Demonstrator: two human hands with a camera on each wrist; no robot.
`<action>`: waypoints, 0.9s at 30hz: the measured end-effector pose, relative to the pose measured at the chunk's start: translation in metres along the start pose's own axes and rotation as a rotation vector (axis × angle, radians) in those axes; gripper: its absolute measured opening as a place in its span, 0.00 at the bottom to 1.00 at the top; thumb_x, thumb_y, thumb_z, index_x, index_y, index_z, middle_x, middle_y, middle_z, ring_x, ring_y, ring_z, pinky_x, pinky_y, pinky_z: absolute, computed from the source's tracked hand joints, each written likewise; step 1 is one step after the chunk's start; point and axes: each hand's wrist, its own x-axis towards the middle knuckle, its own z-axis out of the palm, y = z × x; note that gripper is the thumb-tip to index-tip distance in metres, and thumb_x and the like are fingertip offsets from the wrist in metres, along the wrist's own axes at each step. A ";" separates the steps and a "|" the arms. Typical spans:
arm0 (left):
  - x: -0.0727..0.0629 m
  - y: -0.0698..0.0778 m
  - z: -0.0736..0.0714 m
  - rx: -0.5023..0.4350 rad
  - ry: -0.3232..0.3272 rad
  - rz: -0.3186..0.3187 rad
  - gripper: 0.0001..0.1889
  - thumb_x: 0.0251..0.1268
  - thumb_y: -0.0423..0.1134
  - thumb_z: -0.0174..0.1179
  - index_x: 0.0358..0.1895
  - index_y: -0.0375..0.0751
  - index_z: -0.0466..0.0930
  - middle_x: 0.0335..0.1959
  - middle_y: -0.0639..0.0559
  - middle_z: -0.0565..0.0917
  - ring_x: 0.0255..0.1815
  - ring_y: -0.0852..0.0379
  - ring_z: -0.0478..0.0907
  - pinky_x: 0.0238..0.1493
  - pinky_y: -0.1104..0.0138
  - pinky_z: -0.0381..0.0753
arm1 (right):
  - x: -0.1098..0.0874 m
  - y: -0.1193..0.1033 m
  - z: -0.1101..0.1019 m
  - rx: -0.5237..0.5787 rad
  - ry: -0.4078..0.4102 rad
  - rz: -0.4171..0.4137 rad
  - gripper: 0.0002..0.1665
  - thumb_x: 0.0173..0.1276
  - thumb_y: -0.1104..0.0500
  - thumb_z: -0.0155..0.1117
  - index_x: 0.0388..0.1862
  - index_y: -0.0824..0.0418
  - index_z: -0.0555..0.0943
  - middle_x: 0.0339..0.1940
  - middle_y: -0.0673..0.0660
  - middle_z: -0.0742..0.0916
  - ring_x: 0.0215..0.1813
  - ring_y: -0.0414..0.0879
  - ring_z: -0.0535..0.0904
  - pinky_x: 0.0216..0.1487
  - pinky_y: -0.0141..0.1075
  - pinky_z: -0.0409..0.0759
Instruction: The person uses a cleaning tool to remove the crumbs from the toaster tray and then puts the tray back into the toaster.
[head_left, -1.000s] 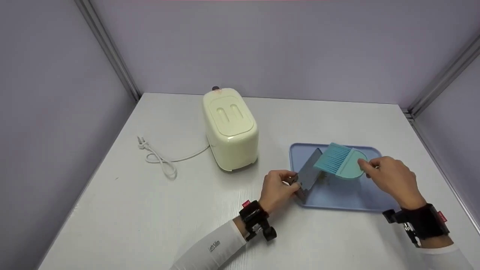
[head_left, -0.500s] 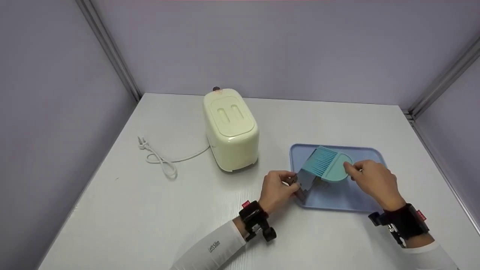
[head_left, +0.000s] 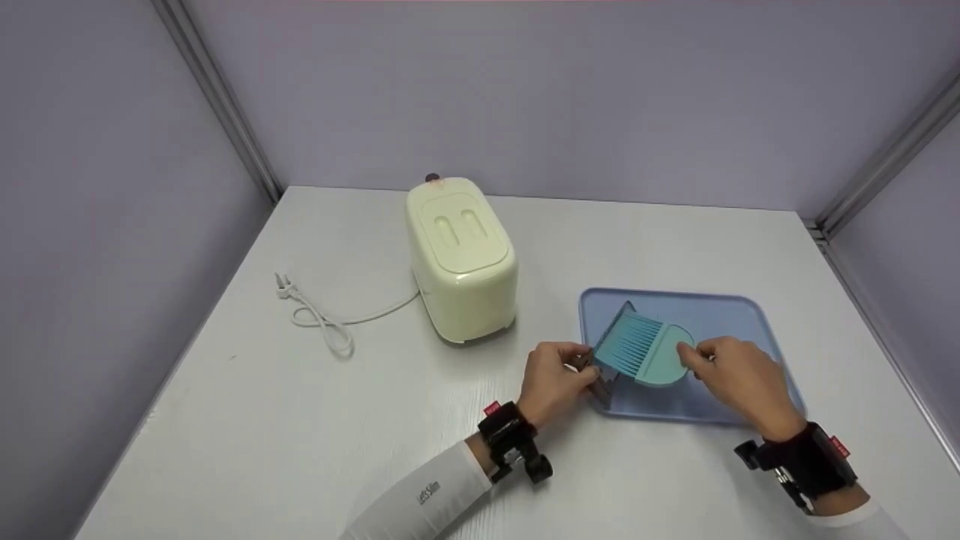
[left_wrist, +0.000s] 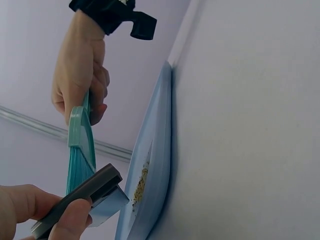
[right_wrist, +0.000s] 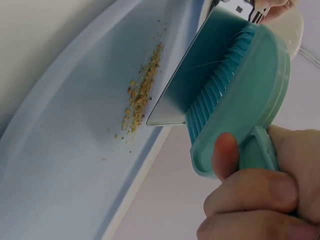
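Pinching the grey plate (right_wrist: 192, 75) by its thick dark edge, the left hand (head_left: 553, 379) is holding it tilted above the left end of the blue tray (head_left: 750, 322) — thumb on one side, finger on the other. The right hand (head_left: 739, 379) is gripping the teal brush (head_left: 664, 360) with fingers curled round its short handle, and the bristles (right_wrist: 220, 80) are lying against the plate, seemingly touching it. Crumbs (right_wrist: 142, 92) are lying in the tray below. The plate is looking thin, stiff and light, its shiny face probably slippery, so the thick edge is likely offering the surest hold. The brush is seeming light too — a rigid body with soft, bending bristles — and its handle is suiting a full grip. Neither of the 2 is looking fragile.
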 end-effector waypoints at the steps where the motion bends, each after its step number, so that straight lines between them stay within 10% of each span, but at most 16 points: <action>1: 0.000 0.000 0.000 0.006 0.004 0.002 0.14 0.58 0.28 0.69 0.49 0.35 0.89 0.30 0.54 0.88 0.25 0.68 0.78 0.27 0.75 0.82 | -0.001 0.000 0.000 -0.005 -0.003 -0.005 0.28 0.78 0.40 0.55 0.29 0.56 0.89 0.20 0.51 0.85 0.19 0.42 0.66 0.18 0.31 0.53; 27: 0.000 0.000 0.001 0.054 0.006 0.045 0.13 0.58 0.28 0.69 0.48 0.36 0.90 0.30 0.53 0.88 0.23 0.69 0.77 0.25 0.76 0.79 | -0.004 0.025 -0.024 -0.084 -0.055 0.025 0.28 0.77 0.37 0.56 0.32 0.54 0.91 0.25 0.51 0.89 0.22 0.44 0.72 0.18 0.35 0.60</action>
